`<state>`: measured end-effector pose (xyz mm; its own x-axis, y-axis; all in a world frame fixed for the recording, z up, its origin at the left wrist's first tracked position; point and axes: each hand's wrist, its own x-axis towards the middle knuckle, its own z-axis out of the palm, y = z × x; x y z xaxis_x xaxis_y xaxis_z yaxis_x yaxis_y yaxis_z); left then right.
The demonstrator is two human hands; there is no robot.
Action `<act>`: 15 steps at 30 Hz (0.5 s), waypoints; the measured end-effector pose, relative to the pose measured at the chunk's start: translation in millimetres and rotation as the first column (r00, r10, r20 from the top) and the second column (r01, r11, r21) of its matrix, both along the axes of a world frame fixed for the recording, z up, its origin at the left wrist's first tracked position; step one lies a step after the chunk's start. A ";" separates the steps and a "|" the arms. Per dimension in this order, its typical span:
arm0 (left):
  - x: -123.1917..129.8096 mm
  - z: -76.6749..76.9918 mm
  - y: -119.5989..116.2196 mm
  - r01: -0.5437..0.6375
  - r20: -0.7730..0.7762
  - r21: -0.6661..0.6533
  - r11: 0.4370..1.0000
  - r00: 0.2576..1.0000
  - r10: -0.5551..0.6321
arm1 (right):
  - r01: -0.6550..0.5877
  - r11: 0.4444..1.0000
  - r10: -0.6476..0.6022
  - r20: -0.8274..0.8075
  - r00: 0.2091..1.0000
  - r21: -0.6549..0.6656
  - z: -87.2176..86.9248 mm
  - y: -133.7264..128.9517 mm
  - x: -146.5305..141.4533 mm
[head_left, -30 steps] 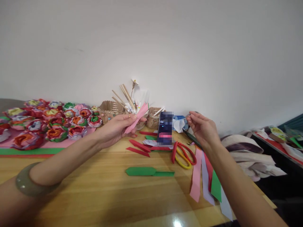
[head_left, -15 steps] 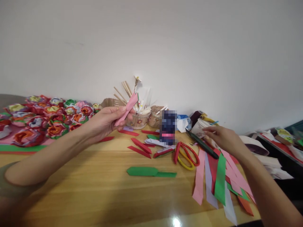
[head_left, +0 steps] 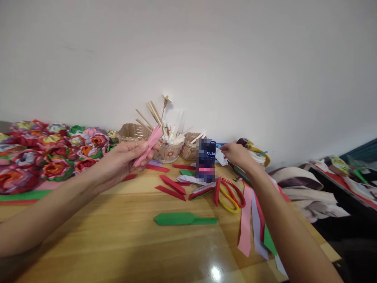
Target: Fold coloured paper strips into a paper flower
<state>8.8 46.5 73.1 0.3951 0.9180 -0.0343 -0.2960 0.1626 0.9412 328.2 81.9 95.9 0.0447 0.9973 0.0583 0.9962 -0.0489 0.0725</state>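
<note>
My left hand (head_left: 129,156) is closed around a folded pink paper strip (head_left: 150,143) with a green edge at its top, held up above the table. Beside the phone, my right hand (head_left: 238,154) reaches over a crumpled white piece (head_left: 220,155); its fingers are bunched, and what lies between them is hidden. Below it lie scissors (head_left: 231,198) with red and yellow handles. A folded green paper strip (head_left: 176,219) with a narrow tail rests on the table. Several folded red strips (head_left: 173,184) are scattered in the middle.
Rows of colourful paper flowers (head_left: 59,167) fill the left side. A basket (head_left: 168,154) of sticks and pens stands by the wall, with a phone (head_left: 211,151) to its right. Long coloured strips (head_left: 245,228) hang near the right edge, partly under my right arm. Pale cloth (head_left: 312,192) lies beyond.
My right hand has moved left and away from me, from beside the dark-handled tool to the white piece by the phone. My left hand keeps the pink strip, now slightly lower in view.
</note>
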 end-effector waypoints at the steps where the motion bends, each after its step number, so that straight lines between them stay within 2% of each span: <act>1: -0.4 -1.1 0.4 0.004 -0.005 0.000 1.000 1.000 -0.004 | -0.012 0.999 0.011 -0.021 1.000 -0.052 -5.9 6.4 7.0; 5: -0.4 -4.8 3.0 0.014 -0.008 0.003 1.000 1.000 -0.014 | -0.071 0.986 0.064 -0.051 0.997 -0.148 -28.0 20.2 19.8; 10: 0.2 -9.8 6.2 0.012 -0.005 -0.016 1.000 1.000 -0.012 | -0.089 0.988 0.093 0.021 0.995 -0.122 -49.7 25.9 18.0; 15: -0.4 -13.5 7.6 0.028 0.007 -0.023 0.999 1.000 -0.028 | -0.095 0.992 0.102 0.085 0.991 -0.084 -55.4 27.0 17.8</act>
